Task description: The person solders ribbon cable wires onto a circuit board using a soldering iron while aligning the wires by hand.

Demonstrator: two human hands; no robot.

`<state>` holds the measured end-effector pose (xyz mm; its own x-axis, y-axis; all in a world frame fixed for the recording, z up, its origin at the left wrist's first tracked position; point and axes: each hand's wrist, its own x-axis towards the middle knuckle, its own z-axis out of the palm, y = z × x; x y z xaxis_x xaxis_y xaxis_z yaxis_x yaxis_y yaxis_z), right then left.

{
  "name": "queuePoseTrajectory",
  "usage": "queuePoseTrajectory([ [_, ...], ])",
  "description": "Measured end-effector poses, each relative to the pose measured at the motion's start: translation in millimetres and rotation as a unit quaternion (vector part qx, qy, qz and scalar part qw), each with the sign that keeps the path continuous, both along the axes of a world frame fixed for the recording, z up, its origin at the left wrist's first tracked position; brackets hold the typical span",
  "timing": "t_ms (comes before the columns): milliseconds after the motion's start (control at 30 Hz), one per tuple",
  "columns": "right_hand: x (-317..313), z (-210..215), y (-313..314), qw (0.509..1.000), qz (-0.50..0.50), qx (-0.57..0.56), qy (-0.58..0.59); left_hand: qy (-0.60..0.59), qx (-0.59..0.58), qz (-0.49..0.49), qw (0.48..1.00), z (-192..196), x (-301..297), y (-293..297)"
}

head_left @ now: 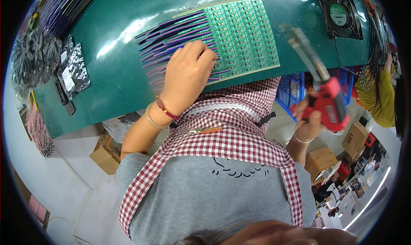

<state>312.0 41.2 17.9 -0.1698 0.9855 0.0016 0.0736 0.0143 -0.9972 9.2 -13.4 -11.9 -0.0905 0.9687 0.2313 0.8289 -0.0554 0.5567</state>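
A green panel of many small circuit boards (244, 35) lies on the green table mat. Thin wires in purple, blue and black (171, 33) run leftward from its left part. Over these wires my left hand (190, 67) rests with curled fingers, closed on the wires near the panel's lower left; its fingertips are hidden. Off the panel's right side, my right hand (310, 121) grips a red and black soldering gun (332, 106) by its handle. The long metal front of the gun points up and left over the table edge, smeared by motion.
A black fan (340, 14) stands at the back right. Bundled wires (70, 7), black bags (36, 56) and silvery packets (75, 69) lie at the left. Below the table edge are a blue crate (291, 91) and cardboard boxes (321, 161). Another person's yellow sleeve (379, 99) shows at right.
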Motion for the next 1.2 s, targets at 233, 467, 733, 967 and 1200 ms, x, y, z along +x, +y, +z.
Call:
queuePoseTrajectory([
  [233, 6.5, -28.2, -34.6, 0.984, 0.101, -0.144, -0.005, -0.002, -0.001, 0.001, 1.0, -3.4, 1.6, -1.6],
  [467, 7.0, -33.6, -39.6, 0.97, 0.166, -0.175, 0.02, -0.007, 0.0, 0.007, 1.0, -2.3, 3.8, -1.2],
  [733, 18.3, -46.9, -40.2, 0.968, 0.194, -0.152, -0.044, 0.007, 0.018, 0.002, 1.0, 4.5, 4.7, 2.5],
  [967, 19.8, -44.7, -37.6, 0.966, 0.21, -0.102, -0.111, 0.014, 0.017, 0.003, 1.0, -6.5, 2.4, -2.4],
  [1200, 12.3, -32.7, -36.1, 0.974, 0.176, -0.136, -0.047, 0.018, 0.014, 0.006, 1.0, -8.7, 2.4, -3.1],
])
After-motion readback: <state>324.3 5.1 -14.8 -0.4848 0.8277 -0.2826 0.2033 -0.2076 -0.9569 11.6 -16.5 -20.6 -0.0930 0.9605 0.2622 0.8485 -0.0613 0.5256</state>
